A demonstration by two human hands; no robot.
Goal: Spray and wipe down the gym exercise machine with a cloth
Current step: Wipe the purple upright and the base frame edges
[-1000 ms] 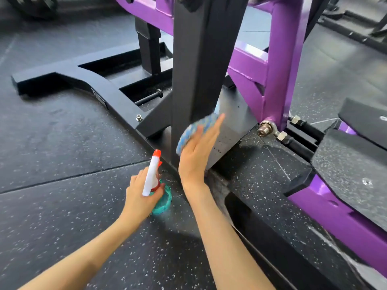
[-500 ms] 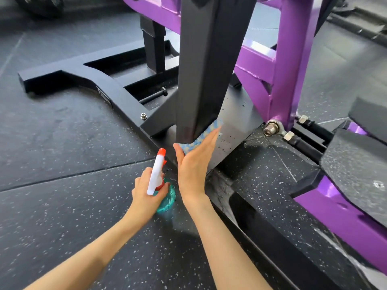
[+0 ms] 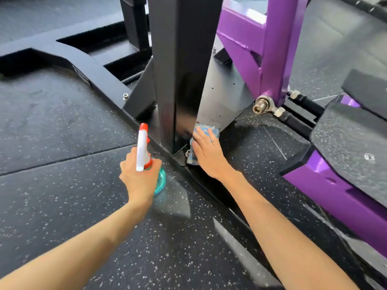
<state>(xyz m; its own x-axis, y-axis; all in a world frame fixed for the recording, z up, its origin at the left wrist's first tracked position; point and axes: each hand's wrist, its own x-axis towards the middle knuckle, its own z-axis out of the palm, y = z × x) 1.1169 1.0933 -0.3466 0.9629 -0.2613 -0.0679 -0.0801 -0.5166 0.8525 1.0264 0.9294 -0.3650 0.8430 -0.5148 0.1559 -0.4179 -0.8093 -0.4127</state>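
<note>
A black upright post [image 3: 178, 65] of the gym machine rises from its black base frame [image 3: 98, 78] in the middle of the view. My right hand [image 3: 206, 152] lies flat with straight fingers on a blue and white cloth [image 3: 207, 130], pressing it against the foot of the post. My left hand [image 3: 139, 176] grips a teal spray bottle [image 3: 160, 181] with a white and red trigger head [image 3: 142, 146], held low just left of the post. Most of the cloth is hidden under my palm.
Purple frame members [image 3: 272, 49] and a silver bolt joint [image 3: 261, 105] stand right of the post. A speckled black footplate [image 3: 351, 139] juts in at the right. Speckled rubber flooring [image 3: 52, 185] spreads to the left and front.
My right hand has slid the cloth down the post from mid-height to its foot. The view has moved closer. The left hand keeps the bottle in about the same place.
</note>
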